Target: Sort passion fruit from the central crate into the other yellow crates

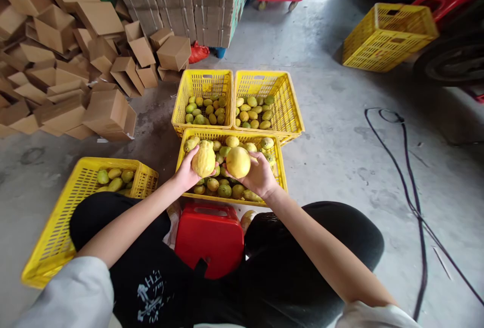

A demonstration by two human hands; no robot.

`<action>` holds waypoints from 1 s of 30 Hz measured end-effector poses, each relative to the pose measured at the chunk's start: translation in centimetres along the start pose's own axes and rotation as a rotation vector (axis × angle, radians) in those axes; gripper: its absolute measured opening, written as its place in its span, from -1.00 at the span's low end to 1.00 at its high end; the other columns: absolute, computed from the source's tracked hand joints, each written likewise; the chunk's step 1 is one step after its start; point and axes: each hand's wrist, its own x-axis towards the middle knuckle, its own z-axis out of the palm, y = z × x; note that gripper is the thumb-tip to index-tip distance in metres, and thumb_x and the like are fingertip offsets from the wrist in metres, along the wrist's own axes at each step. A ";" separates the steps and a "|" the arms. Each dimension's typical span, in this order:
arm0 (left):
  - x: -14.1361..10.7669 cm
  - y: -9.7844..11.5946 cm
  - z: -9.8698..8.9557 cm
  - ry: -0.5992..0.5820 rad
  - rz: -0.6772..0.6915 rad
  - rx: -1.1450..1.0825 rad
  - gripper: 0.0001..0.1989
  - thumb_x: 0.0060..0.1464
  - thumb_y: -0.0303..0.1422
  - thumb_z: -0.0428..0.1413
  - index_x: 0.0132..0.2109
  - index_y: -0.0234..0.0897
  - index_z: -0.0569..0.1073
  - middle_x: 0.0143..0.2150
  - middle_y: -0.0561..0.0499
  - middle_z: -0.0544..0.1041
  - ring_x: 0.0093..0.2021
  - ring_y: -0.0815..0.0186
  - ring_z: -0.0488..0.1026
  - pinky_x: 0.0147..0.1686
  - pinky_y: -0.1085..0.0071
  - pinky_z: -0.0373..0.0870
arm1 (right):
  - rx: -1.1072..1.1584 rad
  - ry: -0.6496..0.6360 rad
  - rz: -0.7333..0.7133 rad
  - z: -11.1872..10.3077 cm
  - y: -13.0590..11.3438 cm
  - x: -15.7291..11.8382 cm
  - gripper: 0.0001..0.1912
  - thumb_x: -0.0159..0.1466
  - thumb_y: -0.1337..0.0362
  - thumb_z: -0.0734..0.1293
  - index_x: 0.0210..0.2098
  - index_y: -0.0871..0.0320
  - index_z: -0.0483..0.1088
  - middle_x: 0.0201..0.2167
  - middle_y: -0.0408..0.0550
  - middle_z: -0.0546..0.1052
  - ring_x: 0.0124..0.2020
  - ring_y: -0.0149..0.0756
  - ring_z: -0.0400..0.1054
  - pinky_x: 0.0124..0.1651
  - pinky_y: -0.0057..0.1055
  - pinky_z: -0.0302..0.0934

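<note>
In my left hand [188, 172] is a lumpy yellow fruit [204, 158] that looks like a papaya, its surface ridged. Fingers of my right hand [260, 174] are closed round a smoother, rounder yellow fruit [238, 162] of similar look. Both fruits are held up side by side, a small gap between them, above a yellow crate [284, 187]. Inside that crate lie several more green and yellow fruits [224, 190], partly covered by my hands.
Behind stand two yellow crates [173, 111] [301, 121] with similar fruits. Another fruit crate [49, 240] is by my left knee, a red stool [209, 242] between my legs. Cardboard boxes [109, 111] pile up left; a black cable [410, 182] lies right.
</note>
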 end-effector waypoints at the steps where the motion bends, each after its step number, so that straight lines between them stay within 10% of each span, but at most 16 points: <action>1: 0.1 0.0 -0.1 0.013 0.000 0.003 -0.67 0.22 -0.15 0.03 -0.08 -0.31 0.49 -0.26 -0.10 0.62 -0.30 0.16 0.60 -0.32 0.28 0.52 | 0.009 -0.023 0.003 0.1 -0.1 -0.1 -0.67 0.15 0.12 0.28 -0.13 0.09 0.39 -0.22 0.03 0.62 -0.01 0.06 0.51 -0.03 0.06 0.47; 15: -0.4 0.1 0.1 -0.021 0.026 -0.041 -0.59 0.26 -0.18 0.01 0.11 -0.34 0.45 -0.10 -0.22 0.63 -0.07 0.06 0.60 -0.06 0.15 0.53 | 0.060 0.193 -0.036 0.0 0.3 0.4 -0.70 0.16 0.14 0.41 -0.13 0.04 0.39 -0.28 -0.09 0.61 -0.32 -0.22 0.54 -0.44 -0.40 0.49; 24: 0.3 -0.2 2.0 0.017 -0.022 -0.047 -0.61 0.28 -0.16 -0.04 0.06 -0.32 0.46 -0.13 -0.18 0.62 -0.03 0.05 0.59 0.03 0.07 0.50 | 0.044 0.082 -0.039 0.0 -0.3 -0.9 -0.67 0.10 0.20 0.25 -0.14 0.10 0.40 -0.27 0.00 0.62 -0.07 0.04 0.51 -0.08 0.00 0.48; 30: 0.7 -0.4 2.1 -0.053 -0.053 -0.064 -0.58 0.24 -0.29 -0.07 0.16 -0.34 0.42 -0.06 -0.20 0.62 0.01 0.01 0.57 0.06 0.00 0.47 | -0.035 0.074 -0.031 -0.3 0.0 -1.1 -0.68 0.13 0.15 0.31 -0.13 0.08 0.41 -0.31 -0.03 0.62 -0.13 -0.04 0.55 -0.22 -0.17 0.52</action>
